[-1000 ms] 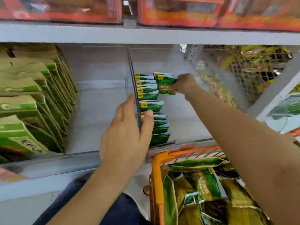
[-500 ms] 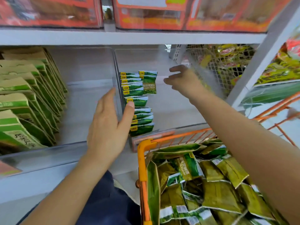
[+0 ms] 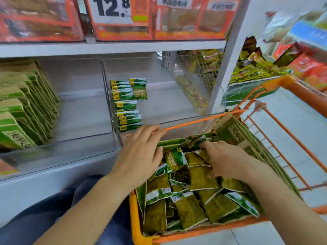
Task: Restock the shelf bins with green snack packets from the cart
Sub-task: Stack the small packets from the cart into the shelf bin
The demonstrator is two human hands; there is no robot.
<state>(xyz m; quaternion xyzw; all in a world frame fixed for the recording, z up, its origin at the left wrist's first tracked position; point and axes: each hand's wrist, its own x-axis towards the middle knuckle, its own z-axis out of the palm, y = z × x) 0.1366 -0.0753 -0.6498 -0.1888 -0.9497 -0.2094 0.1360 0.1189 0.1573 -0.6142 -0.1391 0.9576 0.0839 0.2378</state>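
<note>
I am looking at a shop aisle. Grey shelving [image 3: 113, 47] carries a price card [image 3: 111, 9], red boxes [image 3: 189, 18] and rows of green packets [image 3: 126, 105]; an orange cart [image 3: 135, 218] stands alongside.

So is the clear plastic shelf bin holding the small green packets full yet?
No. The clear plastic shelf bin holds one row of small green packets along its left wall; the floor beside it is bare.

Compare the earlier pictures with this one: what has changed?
Both hands came down from the shelf bin into the orange wire cart: left hand let go of the clear divider, right hand left the packet. The row of small green snack packets stayed.
</note>
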